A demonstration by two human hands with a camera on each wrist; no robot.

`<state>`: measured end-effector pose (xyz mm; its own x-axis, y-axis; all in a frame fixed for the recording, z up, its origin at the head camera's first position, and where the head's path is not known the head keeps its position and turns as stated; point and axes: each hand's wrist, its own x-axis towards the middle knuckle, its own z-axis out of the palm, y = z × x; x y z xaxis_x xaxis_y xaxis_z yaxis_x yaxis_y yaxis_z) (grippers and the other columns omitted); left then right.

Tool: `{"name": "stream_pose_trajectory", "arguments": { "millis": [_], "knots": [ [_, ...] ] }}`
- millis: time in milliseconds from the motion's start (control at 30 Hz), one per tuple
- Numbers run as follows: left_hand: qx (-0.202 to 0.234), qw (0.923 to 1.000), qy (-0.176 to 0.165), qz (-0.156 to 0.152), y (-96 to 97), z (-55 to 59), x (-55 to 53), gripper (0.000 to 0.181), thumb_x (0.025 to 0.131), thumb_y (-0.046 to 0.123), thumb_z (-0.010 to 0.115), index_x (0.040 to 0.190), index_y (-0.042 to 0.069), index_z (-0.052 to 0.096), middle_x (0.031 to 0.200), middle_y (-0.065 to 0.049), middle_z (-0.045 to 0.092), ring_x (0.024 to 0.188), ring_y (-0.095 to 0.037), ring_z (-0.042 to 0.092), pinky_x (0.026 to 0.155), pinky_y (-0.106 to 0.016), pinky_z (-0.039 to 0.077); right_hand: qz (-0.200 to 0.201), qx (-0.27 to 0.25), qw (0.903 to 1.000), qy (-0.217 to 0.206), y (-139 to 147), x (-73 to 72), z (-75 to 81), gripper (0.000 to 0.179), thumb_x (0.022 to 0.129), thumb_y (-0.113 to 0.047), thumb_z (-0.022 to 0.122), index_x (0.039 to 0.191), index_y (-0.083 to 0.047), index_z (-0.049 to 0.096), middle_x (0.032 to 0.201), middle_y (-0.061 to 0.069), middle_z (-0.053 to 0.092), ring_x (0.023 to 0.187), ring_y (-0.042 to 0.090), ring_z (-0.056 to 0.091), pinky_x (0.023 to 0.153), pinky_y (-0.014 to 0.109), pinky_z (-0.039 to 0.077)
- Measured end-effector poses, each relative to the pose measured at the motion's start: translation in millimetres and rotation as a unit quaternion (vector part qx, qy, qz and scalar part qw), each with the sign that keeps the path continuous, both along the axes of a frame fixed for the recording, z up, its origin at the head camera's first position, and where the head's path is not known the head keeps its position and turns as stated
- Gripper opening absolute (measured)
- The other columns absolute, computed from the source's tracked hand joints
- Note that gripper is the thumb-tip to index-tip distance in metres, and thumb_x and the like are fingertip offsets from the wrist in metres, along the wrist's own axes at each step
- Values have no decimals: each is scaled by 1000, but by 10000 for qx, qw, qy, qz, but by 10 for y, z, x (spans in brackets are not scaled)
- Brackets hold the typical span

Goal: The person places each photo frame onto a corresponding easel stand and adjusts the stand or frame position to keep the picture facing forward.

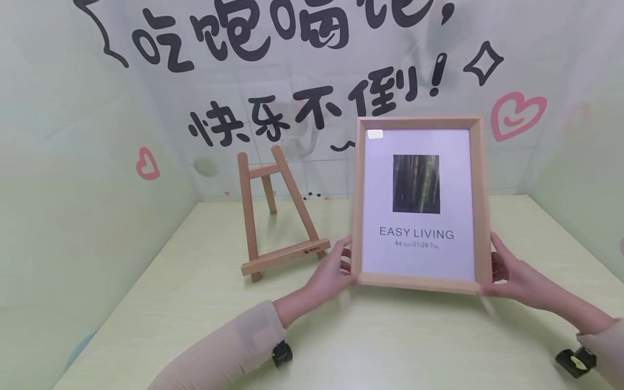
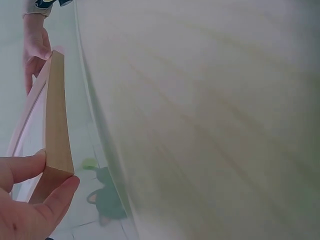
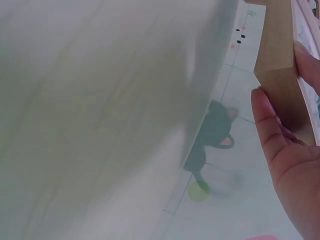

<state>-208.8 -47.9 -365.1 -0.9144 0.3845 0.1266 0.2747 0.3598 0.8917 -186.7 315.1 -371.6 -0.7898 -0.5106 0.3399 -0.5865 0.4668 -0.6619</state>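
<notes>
A light wooden picture frame (image 1: 416, 284) is held upright above the table, its front facing the head camera. Behind its glazing is a white sheet with a small bamboo picture and the words "EASY LIVING". My left hand (image 1: 333, 268) grips the lower left side, thumb in front and fingers behind; in the left wrist view the left hand (image 2: 35, 200) pinches a frame corner. The lower right side is gripped by my right hand (image 1: 519, 279), and the right wrist view shows that hand (image 3: 295, 165) around another corner. A small wooden easel (image 1: 285, 255) stands left of the frame.
The pale wood-look table (image 1: 170, 314) spreads beneath everything. A white printed backdrop (image 1: 302, 70) with black characters and pink hearts rises behind it, with side panels left and right. Dark wrist-worn cameras (image 1: 281, 353) hang under both sleeves.
</notes>
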Motion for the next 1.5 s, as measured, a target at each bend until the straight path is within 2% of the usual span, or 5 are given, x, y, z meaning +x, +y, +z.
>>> {"name": "stream_pose_trajectory", "arguments": {
  "millis": [133, 400, 800, 1133, 1500],
  "knots": [
    [6, 9999, 162, 33, -4, 3, -23, 87, 73, -16, 64, 144, 9, 22, 114, -17, 52, 92, -26, 61, 76, -20, 54, -33, -62, 9997, 230, -20, -28, 2, 112, 68, 10, 73, 145, -4, -7, 101, -18, 54, 77, 2, 59, 64, 14, 52],
    [-9, 9995, 306, 88, -26, 11, -57, 87, 73, -16, 63, 144, 8, 21, 114, -17, 51, 92, -25, 60, 77, -19, 54, -83, -76, 9995, 287, -59, -111, -15, 115, 66, 12, 73, 144, -2, -11, 98, 33, 54, 78, -2, 57, 65, 11, 51],
    [71, 9979, 623, 130, -128, 57, -163, 84, 75, -17, 61, 144, 7, 21, 117, -18, 49, 95, -26, 58, 80, -24, 54, -143, 45, 9983, 564, -163, -323, 73, 115, 65, 10, 75, 144, 2, -8, 96, 31, 56, 78, -3, 55, 64, 11, 51],
    [40, 9946, 989, 309, -229, 125, -226, 81, 75, -17, 62, 142, 4, 23, 115, -18, 50, 94, -26, 58, 80, -24, 54, -66, -40, 9991, 414, -290, -528, 157, 113, 68, 8, 74, 144, 1, -9, 104, 33, 54, 80, -2, 56, 68, 12, 52],
    [-208, 9896, 1147, 845, -401, 255, -284, 80, 75, -16, 63, 142, 7, 25, 114, -17, 52, 92, -25, 58, 80, -26, 55, -44, -106, 9996, 270, -508, -784, 202, 111, 71, 6, 73, 142, 3, -13, 104, 33, 54, 82, 0, 56, 73, 12, 51]
  ]
}}
